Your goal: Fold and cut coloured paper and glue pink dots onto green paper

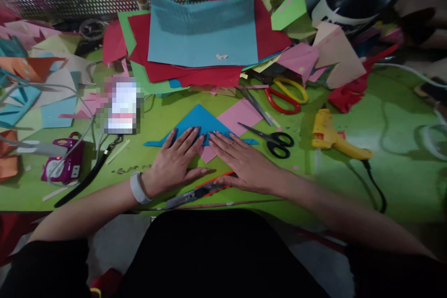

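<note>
A folded blue paper (199,118) lies on the green table with its peak pointing away from me and a thin strip along its near edge. My left hand (178,160) rests flat on the left part of that paper, fingers spread. On its right part lies my right hand (240,160), fingers stretched out. Beneath the blue paper, a pink paper (240,114) sticks out at the right and between my hands. A cutter knife (199,192) with a red edge sits just below my hands, near the right thumb. Black-handled scissors (275,142) are right of the paper.
Red- and yellow-handled scissors (282,100) and a yellow glue gun (328,135) lie to the right. Stacked coloured sheets (202,32) stand behind. At the left are a phone (122,107), a purple device (64,160), a black strap and loose paper pieces.
</note>
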A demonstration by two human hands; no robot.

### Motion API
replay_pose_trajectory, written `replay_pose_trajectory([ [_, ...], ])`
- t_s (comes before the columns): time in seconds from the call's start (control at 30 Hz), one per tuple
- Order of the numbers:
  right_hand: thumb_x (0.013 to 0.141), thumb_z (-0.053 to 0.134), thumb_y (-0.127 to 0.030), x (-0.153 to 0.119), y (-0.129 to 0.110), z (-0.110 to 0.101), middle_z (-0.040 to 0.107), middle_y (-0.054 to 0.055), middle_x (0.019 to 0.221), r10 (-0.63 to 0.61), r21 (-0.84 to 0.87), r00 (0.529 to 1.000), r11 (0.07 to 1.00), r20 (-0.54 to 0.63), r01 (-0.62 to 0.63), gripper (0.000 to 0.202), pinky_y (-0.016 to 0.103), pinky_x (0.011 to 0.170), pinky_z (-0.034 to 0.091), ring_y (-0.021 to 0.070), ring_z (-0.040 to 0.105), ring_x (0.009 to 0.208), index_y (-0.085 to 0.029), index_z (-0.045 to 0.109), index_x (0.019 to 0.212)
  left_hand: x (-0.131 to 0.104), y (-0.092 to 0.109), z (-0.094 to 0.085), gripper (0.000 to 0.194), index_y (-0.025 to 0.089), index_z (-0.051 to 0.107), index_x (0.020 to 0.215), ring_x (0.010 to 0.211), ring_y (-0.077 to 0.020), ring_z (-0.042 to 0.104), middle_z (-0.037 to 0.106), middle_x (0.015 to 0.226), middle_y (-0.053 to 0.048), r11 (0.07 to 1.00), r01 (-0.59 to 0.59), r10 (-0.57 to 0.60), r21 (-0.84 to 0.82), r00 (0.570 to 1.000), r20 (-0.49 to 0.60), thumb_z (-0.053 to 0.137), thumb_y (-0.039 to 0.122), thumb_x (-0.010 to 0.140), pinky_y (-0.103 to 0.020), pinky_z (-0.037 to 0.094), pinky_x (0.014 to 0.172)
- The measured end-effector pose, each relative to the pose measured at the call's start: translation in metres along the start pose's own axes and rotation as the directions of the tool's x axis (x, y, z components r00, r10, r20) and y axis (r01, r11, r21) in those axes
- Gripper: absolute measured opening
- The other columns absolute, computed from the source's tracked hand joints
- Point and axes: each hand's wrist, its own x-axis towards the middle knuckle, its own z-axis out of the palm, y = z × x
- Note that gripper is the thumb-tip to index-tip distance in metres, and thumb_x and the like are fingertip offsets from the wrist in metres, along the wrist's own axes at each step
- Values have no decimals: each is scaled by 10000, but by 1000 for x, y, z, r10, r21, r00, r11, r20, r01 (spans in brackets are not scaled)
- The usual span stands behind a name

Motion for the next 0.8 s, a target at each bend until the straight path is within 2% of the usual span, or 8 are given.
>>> replay_pose_trajectory([
  [0.13, 968, 302, -732, 2, 0, 0, 183, 223, 1655, 6, 13, 1000, 1000, 11, -6, 956, 531, 1266, 205, 320, 164, 1557, -17, 201, 1595, 0, -1, -1, 879, 175, 187, 1612, 1531, -301, 290, 314, 1645, -166, 1000, -14, 14, 5, 1000, -4, 395, 721, 955, -510, 117, 1265],
  [0.33, 973, 343, -713, -4, 8, -2, 136, 202, 1667, -6, 76, 1000, 997, 20, 5, 952, 535, 1259, 228, 298, 132, 1563, -84, 53, 1625, -2, -9, -7, 862, 134, 277, 1584, 1544, -307, 256, 296, 1651, -172, 999, -48, 48, 3, 997, 53, 358, 726, 963, -506, 137, 1265],
  [0.57, 975, 391, -688, -28, 16, -3, 104, 177, 1678, 75, 77, 997, 994, 21, -77, 959, 526, 1258, 243, 298, 130, 1562, -140, -55, 1624, -29, -28, -19, 861, 196, 73, 1633, 1558, -284, 212, 226, 1682, -131, 999, 0, -5, 47, 994, 106, 316, 707, 983, -485, 163, 1271],
  [0.8, 997, 363, -662, -42, 17, -4, 66, 145, 1686, 120, 59, 993, 991, 18, -121, 915, 520, 1263, 245, 285, 107, 1564, -172, -96, 1619, -64, -40, -28, 878, 210, -35, 1634, 1553, -282, 227, 195, 1692, -113, 992, 88, -94, 93, 994, 56, 290, 706, 986, -475, 204, 1266],
])
